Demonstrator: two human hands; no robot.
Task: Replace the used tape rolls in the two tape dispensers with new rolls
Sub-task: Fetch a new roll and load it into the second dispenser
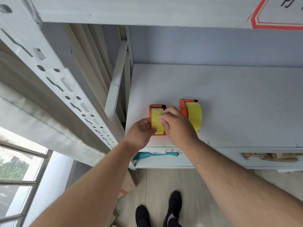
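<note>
Two orange tape dispensers stand side by side on a white shelf (229,99), near its front left corner. The left dispenser (154,107) carries a yellow tape roll (156,117). My left hand (141,132) grips this dispenser and roll from the left side. My right hand (177,125) reaches over from the right, and its fingertips pinch the tape at the top of that roll. The right dispenser (183,108) holds a fatter yellow roll (195,116) and stands untouched just beyond my right hand.
A perforated metal upright (68,89) of the rack runs diagonally on the left. Another shelf board (147,10) hangs overhead. Below the shelf edge lie a teal bag (154,155) and cardboard pieces (270,157). My black shoes (173,208) stand on the wooden floor; a window is at far left.
</note>
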